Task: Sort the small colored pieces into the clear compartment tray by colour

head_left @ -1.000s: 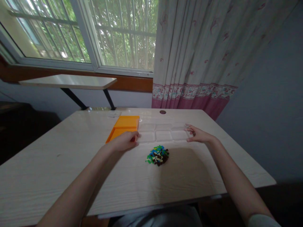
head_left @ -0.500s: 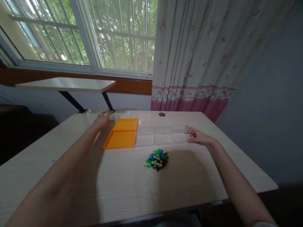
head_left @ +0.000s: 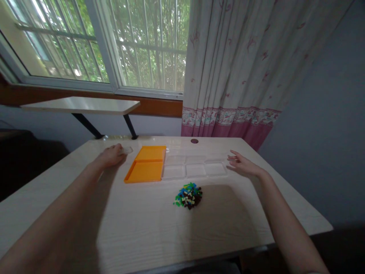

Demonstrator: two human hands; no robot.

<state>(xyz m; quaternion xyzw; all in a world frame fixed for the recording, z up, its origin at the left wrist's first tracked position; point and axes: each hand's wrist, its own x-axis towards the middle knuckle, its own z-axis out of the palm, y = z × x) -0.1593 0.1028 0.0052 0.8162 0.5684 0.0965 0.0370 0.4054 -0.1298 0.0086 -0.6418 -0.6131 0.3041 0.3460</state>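
Note:
My left hand (head_left: 110, 156) lies on the table left of an orange tray (head_left: 146, 169), fingers closed on a small clear piece (head_left: 127, 150). My right hand (head_left: 239, 164) hovers with fingers spread just right of a clear compartment tray (head_left: 194, 166), apart from its edge. The clear tray sits against the orange tray's right side. A small heap of coloured beads (head_left: 188, 195) in blue, green, yellow and dark brown lies on the table in front of the trays, between my arms.
The pale wooden table (head_left: 148, 224) has a round hole (head_left: 194, 141) near its far edge. Behind it are a window, a wall shelf (head_left: 82, 105) on black brackets and a patterned curtain (head_left: 236, 68). The table's right corner lies near my right forearm.
My left hand left the clear tray's left end, reached to the far left corner and now rests left of the orange tray holding a clear piece. My right hand has come off the tray's edge.

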